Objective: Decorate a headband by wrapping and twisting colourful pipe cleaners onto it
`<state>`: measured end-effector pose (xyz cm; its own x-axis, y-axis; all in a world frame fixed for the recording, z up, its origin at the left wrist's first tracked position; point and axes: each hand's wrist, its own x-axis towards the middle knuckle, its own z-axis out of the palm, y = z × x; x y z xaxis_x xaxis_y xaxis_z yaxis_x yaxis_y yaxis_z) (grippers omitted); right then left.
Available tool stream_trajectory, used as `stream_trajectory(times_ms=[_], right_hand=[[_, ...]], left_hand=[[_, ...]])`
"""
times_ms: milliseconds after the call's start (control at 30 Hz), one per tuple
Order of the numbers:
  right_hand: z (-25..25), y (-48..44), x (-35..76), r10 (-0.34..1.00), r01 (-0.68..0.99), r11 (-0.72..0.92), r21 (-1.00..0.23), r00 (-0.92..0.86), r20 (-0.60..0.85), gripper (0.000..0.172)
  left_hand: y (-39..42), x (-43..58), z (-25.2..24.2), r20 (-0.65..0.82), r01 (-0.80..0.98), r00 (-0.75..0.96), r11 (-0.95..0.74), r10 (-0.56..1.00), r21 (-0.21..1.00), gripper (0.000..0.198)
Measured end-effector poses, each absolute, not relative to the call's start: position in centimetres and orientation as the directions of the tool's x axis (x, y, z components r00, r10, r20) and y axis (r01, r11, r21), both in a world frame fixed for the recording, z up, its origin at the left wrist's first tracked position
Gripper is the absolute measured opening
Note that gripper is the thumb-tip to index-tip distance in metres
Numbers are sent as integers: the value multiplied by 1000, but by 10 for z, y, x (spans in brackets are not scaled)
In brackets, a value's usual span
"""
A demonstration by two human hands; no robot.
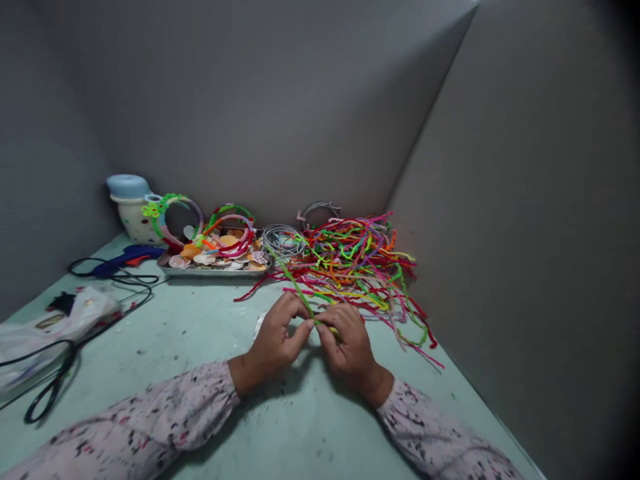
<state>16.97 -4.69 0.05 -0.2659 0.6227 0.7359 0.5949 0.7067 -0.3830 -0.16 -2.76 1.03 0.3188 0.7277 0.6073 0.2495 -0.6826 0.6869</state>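
Note:
Between my two hands is a green pipe cleaner point(297, 285), its long end rising up and to the left toward the coil of wire. My left hand point(277, 337) pinches it between thumb and forefinger. Right beside it, the fingertips of my right hand point(347, 343) are closed on the same pipe cleaner, and a yellowish-green bit shows under those fingers. The thumbs nearly touch. Just beyond my hands lies a loose heap of many-coloured pipe cleaners point(350, 250). A small pale thing point(259, 325) is partly hidden behind my left hand.
A metal tray point(215, 272) holds seashells point(205, 259) and fuzzy wrapped hoops point(183, 200). Coiled wire point(284, 240) sits beside it. At left are a lidded jar point(133, 213), a blue tool point(127, 259), a black cord point(95, 333) and a plastic bag point(90, 310). Grey walls stand behind and right.

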Motion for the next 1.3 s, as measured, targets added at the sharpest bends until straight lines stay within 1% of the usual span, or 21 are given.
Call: stream_trajectory(times_ms=[300,533,633,700,733,833,900,967,1033,1100,1133,1200,1233,1300], right_hand=[[-6,-45,169,592,629,708,-321,-281,755,12],[-4,-48,168,584,631,715,-302,-301,754,11],[-1,-49,168,579,584,739,-335,-297,759,10],[0,-47,171,593,517,756,-403,-279,755,11],[1,-46,173,616,483,748,-456,-248,748,12],[1,-38,183,727,425,637,-643,-55,684,17],[2,-36,187,769,405,586,-702,-7,639,18],[4,-37,187,773,398,600,-694,-65,631,18],[7,-40,183,754,387,644,-660,-173,634,18],[8,-38,180,762,385,642,-663,-233,604,20],[8,-34,181,792,399,606,-688,-216,572,23],[5,-20,187,872,475,476,-741,-143,468,26],[3,-10,192,907,534,405,-742,-133,400,26],[-2,11,205,946,672,313,-671,-154,286,26]], left_hand=[[-30,-4,8,562,303,310,-640,767,706,15],[-35,-4,10,564,312,300,-638,769,704,14],[-37,-5,11,588,307,301,-660,751,686,13],[-39,-6,14,613,298,288,-678,735,672,12],[-40,-6,15,625,295,274,-682,731,669,11],[-40,-7,18,643,292,229,-682,730,670,11],[-39,-8,18,638,284,211,-671,741,685,12],[-38,-8,16,627,271,207,-660,751,701,13],[-38,-7,15,618,267,206,-651,759,711,13],[-38,-7,14,610,272,200,-642,766,717,13],[-39,-7,14,607,274,195,-637,770,720,13],[-39,-7,15,606,270,188,-634,773,724,14],[-39,-7,16,608,267,183,-635,772,725,14],[-38,-8,18,610,267,171,-632,774,728,15]])
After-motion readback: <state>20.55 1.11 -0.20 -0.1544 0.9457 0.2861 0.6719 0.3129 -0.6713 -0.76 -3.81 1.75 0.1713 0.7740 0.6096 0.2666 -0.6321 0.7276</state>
